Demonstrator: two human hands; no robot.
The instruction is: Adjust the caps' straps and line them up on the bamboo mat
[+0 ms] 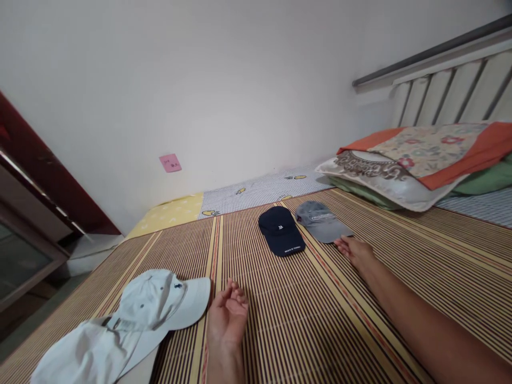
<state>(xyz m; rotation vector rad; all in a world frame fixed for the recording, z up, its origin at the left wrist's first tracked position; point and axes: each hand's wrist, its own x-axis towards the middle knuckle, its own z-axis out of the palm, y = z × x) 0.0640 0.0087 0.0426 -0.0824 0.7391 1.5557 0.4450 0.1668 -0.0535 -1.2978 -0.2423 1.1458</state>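
My right hand (354, 250) pinches the edge of the brim of a grey baseball cap (320, 220), which has lettering on its front. Beside it, on the left, lies a navy baseball cap (280, 229) with small white marks on its crown and brim. Nearer to me, my left hand (230, 314) rests palm up with loosely curled fingers and nothing in it. Just left of that hand is a white baseball cap (154, 298) with a small dark logo. It overlaps another white cap (86, 354), cut off by the lower frame edge.
All the caps lie on a striped bamboo mat (276, 320) over a bed. Pillows (384, 176) under an orange floral cover (444, 149) are at the right, below a white radiator (456, 88). A pink note (170, 163) is stuck on the wall. A glass-fronted cabinet (24, 256) stands at the left.
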